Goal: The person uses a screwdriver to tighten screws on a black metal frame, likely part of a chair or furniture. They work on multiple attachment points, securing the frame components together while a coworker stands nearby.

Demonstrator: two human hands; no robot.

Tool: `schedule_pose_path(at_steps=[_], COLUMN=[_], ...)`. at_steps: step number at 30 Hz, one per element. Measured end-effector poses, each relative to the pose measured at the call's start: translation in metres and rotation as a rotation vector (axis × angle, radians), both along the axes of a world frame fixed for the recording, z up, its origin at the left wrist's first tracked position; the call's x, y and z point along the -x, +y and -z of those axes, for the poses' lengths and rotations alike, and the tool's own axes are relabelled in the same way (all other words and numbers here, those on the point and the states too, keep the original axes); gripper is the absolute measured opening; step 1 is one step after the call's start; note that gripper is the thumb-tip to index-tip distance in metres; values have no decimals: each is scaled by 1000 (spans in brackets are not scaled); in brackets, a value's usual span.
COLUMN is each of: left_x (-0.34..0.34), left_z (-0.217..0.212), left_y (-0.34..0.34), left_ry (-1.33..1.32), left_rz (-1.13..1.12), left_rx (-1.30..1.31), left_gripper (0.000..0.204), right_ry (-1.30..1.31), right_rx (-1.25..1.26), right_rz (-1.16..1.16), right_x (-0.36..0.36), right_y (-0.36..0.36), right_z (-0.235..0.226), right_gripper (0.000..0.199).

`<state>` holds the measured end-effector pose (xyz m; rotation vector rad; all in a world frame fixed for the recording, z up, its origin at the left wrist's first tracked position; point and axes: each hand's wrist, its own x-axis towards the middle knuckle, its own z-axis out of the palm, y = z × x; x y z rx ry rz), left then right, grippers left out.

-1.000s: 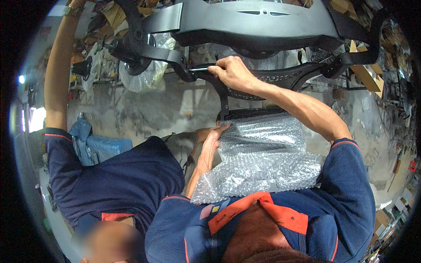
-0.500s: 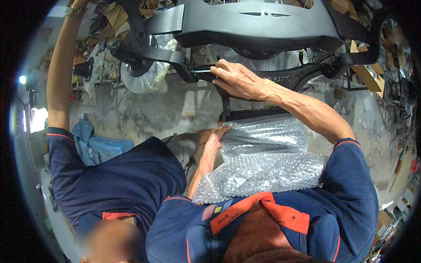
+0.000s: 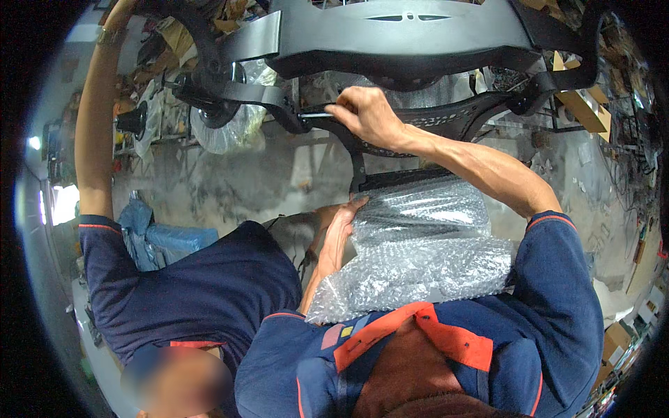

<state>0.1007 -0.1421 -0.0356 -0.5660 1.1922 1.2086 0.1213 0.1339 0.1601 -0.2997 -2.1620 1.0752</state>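
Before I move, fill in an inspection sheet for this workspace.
Surface: grey floor, stained.
Job's things: dark curved frame across the top; silver rod by a joint at its left; bubble wrap in front of the person's chest.
Clutter: cardboard box at right; clear plastic bag at upper left.
Hands: right hand pinches the silver rod; left hand touches the bubble wrap's left edge, grip unclear.
Cables: nothing seen for certain; edges too dim.
Surroundings: co-worker at left, arm raised; blue bundle nearby.
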Motion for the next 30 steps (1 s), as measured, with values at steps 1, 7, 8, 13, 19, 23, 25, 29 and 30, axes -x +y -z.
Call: schedule_pose_path(at_steps=[1, 7, 8, 13, 19, 23, 25, 29, 30], left_x=[0, 4, 5, 1, 1, 3, 4, 3, 2], left_z=[2, 4, 2, -16, -27, -19, -15, -18, -22], left_y=[0, -6, -4, 2, 9, 8, 5, 3, 4], left_ry=[32, -89, -73, 30, -22, 1, -65, -33, 11], left_rz=[3, 5, 15, 69, 87, 57, 49, 83, 77], left_rx=[42, -86, -92, -38, 63, 130, 39, -12, -37], left_gripper=[26, 76, 105, 33, 43, 35, 37, 38, 37], right_ry=[86, -118, -177, -512, -32, -53, -65, -80, -206], right_rx=[-96, -161, 71, 1322, 2, -388, -538, -177, 127], right_rz=[-30, -89, -77, -226, -15, -237, -269, -262, -213], right_x=[0, 4, 7, 11, 0, -14, -11, 4, 6], right_y=[0, 9, 9, 10, -11, 1, 14, 21, 19], right_z=[4, -3, -8, -24, -5, -2, -6, -13, -14], right_gripper=[37, 38, 38, 48, 26, 32, 29, 27, 29])
